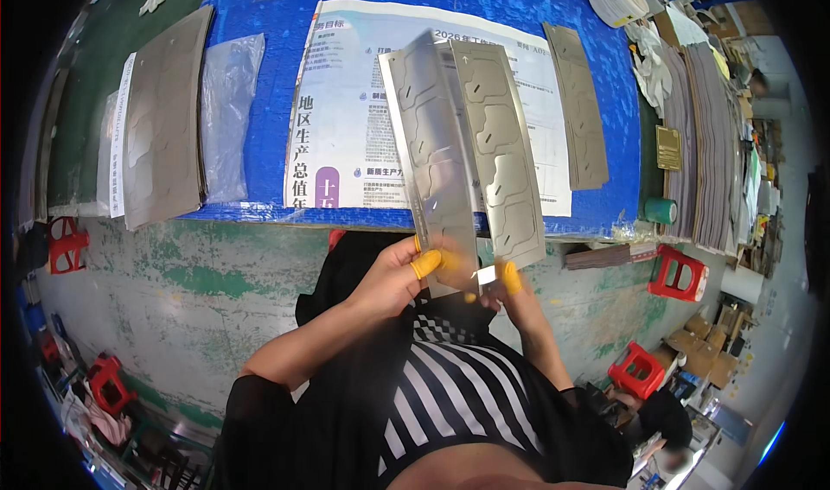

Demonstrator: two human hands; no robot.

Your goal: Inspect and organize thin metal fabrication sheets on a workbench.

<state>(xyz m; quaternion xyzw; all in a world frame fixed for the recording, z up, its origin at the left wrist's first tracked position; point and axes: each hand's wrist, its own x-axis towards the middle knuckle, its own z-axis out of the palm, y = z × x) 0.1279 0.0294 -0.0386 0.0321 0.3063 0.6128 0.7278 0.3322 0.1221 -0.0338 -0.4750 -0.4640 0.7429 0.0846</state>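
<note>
1. Yellow rubber finger caps are worn on both hands, which are raised in front of a black-and-white striped top, just before the near edge of the bench.
2. Two thin grey metal sheets, each stamped with a row of rounded outlines and short slots, are held upright between the hands, fanned apart at the top and close together at the bottom.
3. The left sheet (432,144) is pinched at its lower edge by the left hand (393,274), thumb in front and fingers curled behind.
4. The right sheet (501,153) is pinched at its lower corner by the right hand (510,287), capped thumb and fingertip pressed together on the metal.
5. For this parting to be done well, the grip is best kept at the very edges, so that the faces are not smudged or bent, and the sheets are best peeled apart slowly, since thin metal may kink or spring.
6. Both forearms are bent upward from the lower edge, wrists close together.
7. Beyond the hands, a blue cover (259,23) is spread over the bench, with a printed paper poster (346,127) laid on it.
8. Further sheets are stacked at the left (164,118) and lie at the right (579,110).
9. Red plastic stools (679,274) stand on the floor.
</note>
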